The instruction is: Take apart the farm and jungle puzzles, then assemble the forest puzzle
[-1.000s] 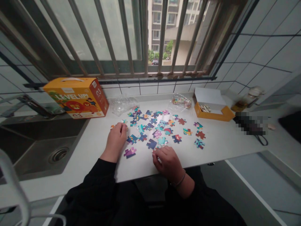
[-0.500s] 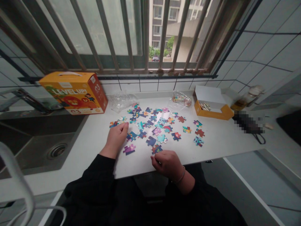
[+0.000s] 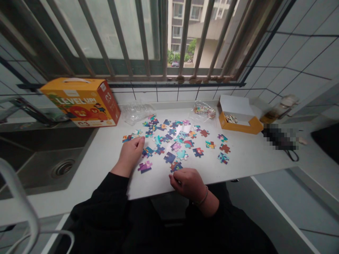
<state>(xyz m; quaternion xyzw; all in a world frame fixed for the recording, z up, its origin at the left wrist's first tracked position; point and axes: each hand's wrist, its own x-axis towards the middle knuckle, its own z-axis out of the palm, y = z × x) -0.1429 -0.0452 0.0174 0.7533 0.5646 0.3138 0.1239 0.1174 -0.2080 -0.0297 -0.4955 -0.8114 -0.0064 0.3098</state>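
Several colourful puzzle pieces (image 3: 176, 144) lie scattered on the white counter (image 3: 246, 157). My left hand (image 3: 130, 154) rests on the counter at the left edge of the scatter. Its fingers lie loosely forward, beside a blue piece (image 3: 147, 152) and just short of small pieces (image 3: 131, 135). A purple piece (image 3: 145, 166) lies to its right. My right hand (image 3: 188, 182) sits at the counter's near edge with fingers curled in. Its fingertips touch a dark multicoloured piece (image 3: 176, 165). Whether anything is pinched inside the fingers is hidden.
An orange puzzle box (image 3: 81, 102) stands at the back left next to a sink (image 3: 62, 167) and tap (image 3: 29, 111). A small open orange box (image 3: 238, 118) and two clear bags (image 3: 203, 110) lie at the back. A barred window rises behind.
My right hand has drawn back toward the counter edge, uncovering the dark multicoloured piece. My left hand has slid slightly nearer, off the small pieces at the far left.
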